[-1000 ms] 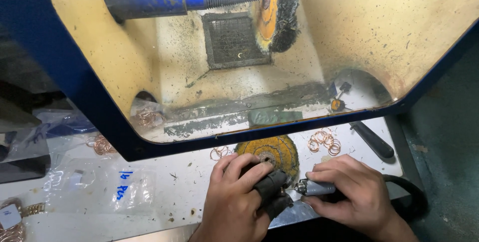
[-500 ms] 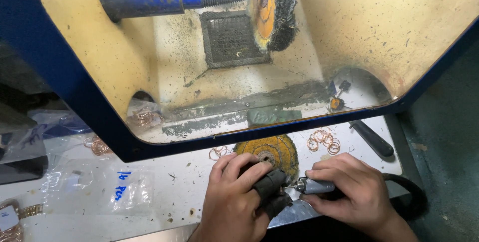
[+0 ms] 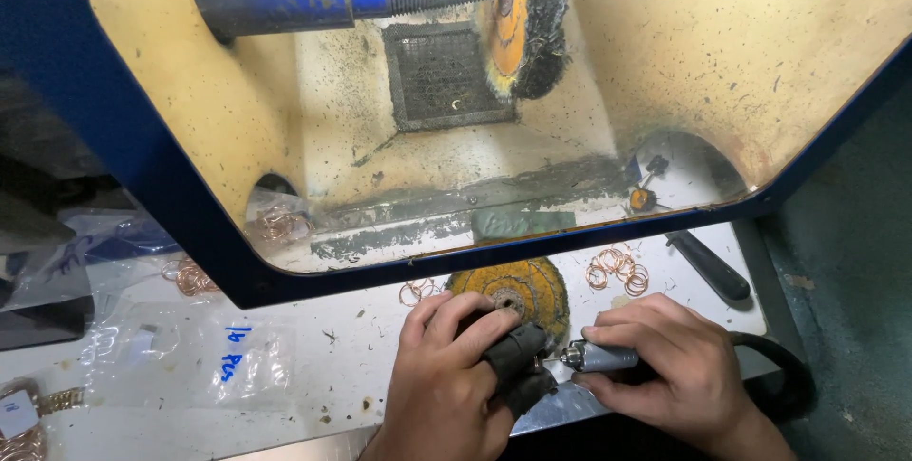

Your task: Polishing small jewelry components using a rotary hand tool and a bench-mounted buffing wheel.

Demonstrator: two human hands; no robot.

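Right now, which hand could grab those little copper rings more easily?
Probably the right hand: the copper rings lie just beyond it on the table, while the left hand sits farther away, past the yellow buffing wheel.

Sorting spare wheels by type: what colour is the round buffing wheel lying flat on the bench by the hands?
Mustard yellow with dark grime, buffing wheel, head view.

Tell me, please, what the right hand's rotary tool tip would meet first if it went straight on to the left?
Most likely the dark-covered fingers of the left hand; the tool in the right hand points straight at them.
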